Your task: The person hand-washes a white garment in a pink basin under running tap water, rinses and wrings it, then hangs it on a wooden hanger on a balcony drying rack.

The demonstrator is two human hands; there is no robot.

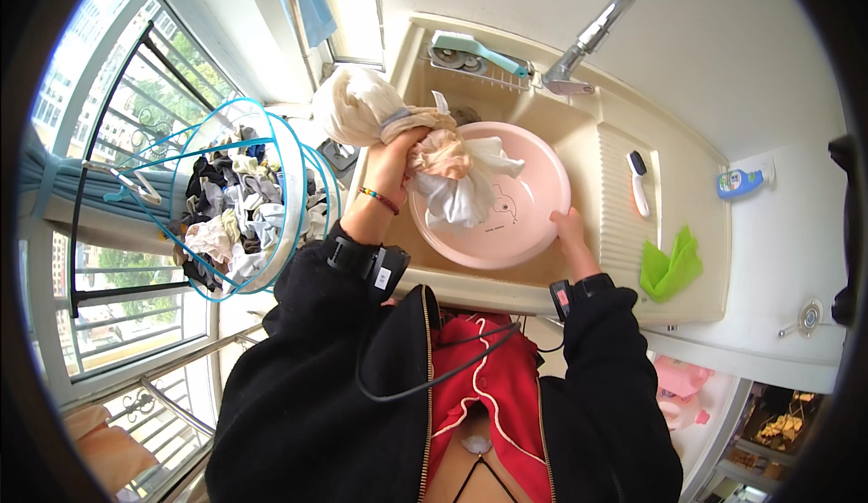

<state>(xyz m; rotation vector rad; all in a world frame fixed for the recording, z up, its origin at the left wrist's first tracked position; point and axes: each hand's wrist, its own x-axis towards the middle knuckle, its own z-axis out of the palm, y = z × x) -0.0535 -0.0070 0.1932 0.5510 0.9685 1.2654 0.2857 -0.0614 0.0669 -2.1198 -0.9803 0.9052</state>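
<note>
My left hand [400, 164] grips a bundle of white and beige cloth [444, 153] over the left part of a pink plastic basin [536, 231]. One rounded white end of the bundle sticks out to the upper left, past the sink's edge, and the loose white end hangs over the basin. The fingers of my left hand are partly hidden by the cloth. My right hand [573, 231] holds the basin's rim at its lower right. The basin is tilted in the beige laundry sink [576, 119], and a printed drawing shows on its inner bottom.
A chrome faucet [576, 52] rises behind the sink, beside a wire rack with a light blue brush [475, 48]. On the ribbed washboard side lie a white-handled brush [638, 184] and a green cloth [671, 265]. A blue spray bottle [742, 181] is farther right; a mesh hamper [291, 198] of clothes is left.
</note>
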